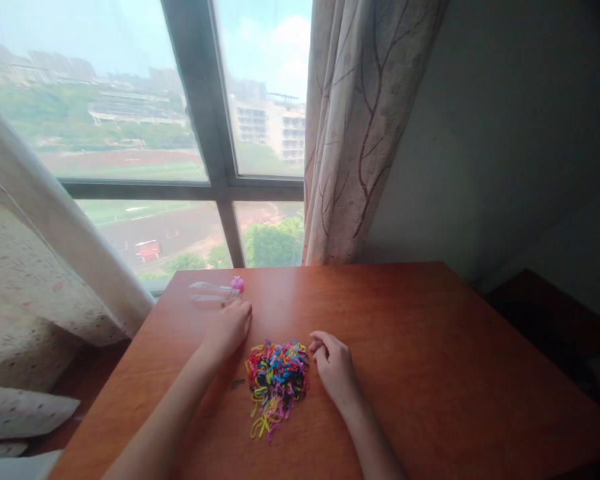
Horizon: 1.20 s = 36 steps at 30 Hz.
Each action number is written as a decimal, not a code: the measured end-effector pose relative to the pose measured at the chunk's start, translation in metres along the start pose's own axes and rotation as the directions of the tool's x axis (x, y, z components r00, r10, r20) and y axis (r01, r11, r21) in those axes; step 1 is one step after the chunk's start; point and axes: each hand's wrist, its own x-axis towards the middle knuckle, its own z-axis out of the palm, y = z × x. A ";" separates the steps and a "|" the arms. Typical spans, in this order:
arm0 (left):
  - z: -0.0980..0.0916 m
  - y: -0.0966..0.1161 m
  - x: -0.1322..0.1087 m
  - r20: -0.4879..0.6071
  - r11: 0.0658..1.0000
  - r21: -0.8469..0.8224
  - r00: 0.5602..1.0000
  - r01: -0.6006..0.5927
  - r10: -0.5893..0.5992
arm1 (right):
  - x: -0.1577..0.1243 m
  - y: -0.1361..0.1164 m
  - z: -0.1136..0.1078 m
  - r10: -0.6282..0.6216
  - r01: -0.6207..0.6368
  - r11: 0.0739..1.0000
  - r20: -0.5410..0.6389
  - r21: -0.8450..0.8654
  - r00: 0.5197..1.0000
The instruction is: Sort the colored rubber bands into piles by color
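A heap of small multicoloured elastic hair ties lies on the wooden table in front of me. Beyond its left side, a clear plastic bottle rests on its side, and its pink decorated cap shows at the neck end. My left hand is closed at the bottle's neck, its fingertips mostly hidden behind the back of the hand. To the right of the heap, my right hand hovers low or rests on the table with loosely bent fingers slightly apart. Nothing shows in it.
The brown wooden table stretches to the right and ends at the window wall. A small dark strip lies left of the heap. Curtains hang on both sides of the window.
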 end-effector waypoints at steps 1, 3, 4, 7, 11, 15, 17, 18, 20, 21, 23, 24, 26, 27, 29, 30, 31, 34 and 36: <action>-0.001 0.000 -0.002 0.003 1.000 -0.013 1.000 0.000 0.000 | 0.000 0.000 0.000 -0.001 0.001 1.000 0.000 -0.001 1.000; -0.003 0.002 -0.008 0.013 0.999 -0.051 1.000 -0.009 0.009 | 0.000 -0.001 0.000 -0.003 0.003 1.000 -0.003 -0.004 1.000; -0.005 0.005 -0.013 0.021 0.997 -0.075 1.000 -0.020 0.021 | 0.000 -0.001 0.000 -0.004 0.004 1.000 -0.004 -0.006 1.000; -0.010 0.018 -0.031 0.062 0.983 -0.168 0.994 -0.077 0.088 | 0.000 -0.001 0.000 -0.007 0.007 1.000 -0.008 -0.012 1.000; -0.019 0.029 -0.056 0.119 0.942 -0.294 0.972 -0.160 0.202 | 0.000 0.000 0.000 -0.009 0.009 1.000 -0.007 -0.021 1.000; -0.024 0.012 -0.063 0.093 0.951 -0.293 0.987 -0.097 0.130 | -0.001 0.000 0.000 -0.013 0.013 1.000 0.001 -0.027 1.000; -0.022 -0.002 -0.061 0.051 0.973 -0.228 0.997 -0.038 0.050 | -0.001 0.000 0.000 -0.017 0.017 0.999 0.005 -0.030 1.000; -0.021 -0.007 -0.060 0.036 0.979 -0.202 0.999 -0.020 0.028 | -0.001 0.000 0.000 -0.019 0.019 0.999 0.007 -0.032 1.000; -0.017 -0.013 -0.058 0.028 0.984 -0.175 0.999 -0.012 0.017 | -0.001 0.000 0.000 -0.023 0.023 0.999 0.009 -0.034 1.000; -0.015 -0.013 -0.057 0.032 0.986 -0.166 0.999 -0.012 0.018 | -0.001 0.001 0.000 -0.025 0.025 0.999 0.011 -0.035 1.000; -0.011 -0.010 -0.056 0.047 0.989 -0.148 0.999 -0.009 0.016 | -0.001 0.001 0.000 -0.027 0.027 0.999 0.013 -0.037 1.000; -0.009 -0.007 -0.057 0.055 0.990 -0.141 0.998 -0.004 0.012 | -0.001 0.001 0.000 -0.027 0.028 0.999 0.015 -0.039 1.000; -0.007 0.001 -0.060 0.067 0.991 -0.133 0.998 0.007 0.002 | -0.001 0.002 0.000 -0.028 0.029 0.999 0.017 -0.042 0.999; -0.006 0.004 -0.062 0.073 0.991 -0.136 0.997 0.007 0.003 | -0.001 0.002 0.000 -0.028 0.029 0.999 0.017 -0.043 0.999; -0.004 0.012 -0.068 0.088 0.988 -0.157 0.996 -0.001 0.015 | -0.001 0.002 0.000 -0.028 0.029 0.999 0.018 -0.046 0.999; -0.004 0.015 -0.071 0.096 0.985 -0.174 0.995 -0.009 0.026 | -0.001 0.002 0.000 -0.029 0.029 0.998 0.020 -0.047 0.999; -0.003 0.019 -0.075 0.103 0.981 -0.193 0.994 -0.016 0.037 | -0.001 0.002 0.000 -0.029 0.030 0.998 0.021 -0.048 0.999; -0.003 0.027 -0.084 0.119 0.970 -0.240 0.991 -0.038 0.068 | -0.001 0.002 0.000 -0.034 0.036 0.998 0.028 -0.050 0.999; -0.005 0.028 -0.089 0.122 0.959 -0.275 0.987 -0.066 0.103 | -0.001 0.002 0.001 -0.039 0.041 0.998 0.030 -0.053 0.999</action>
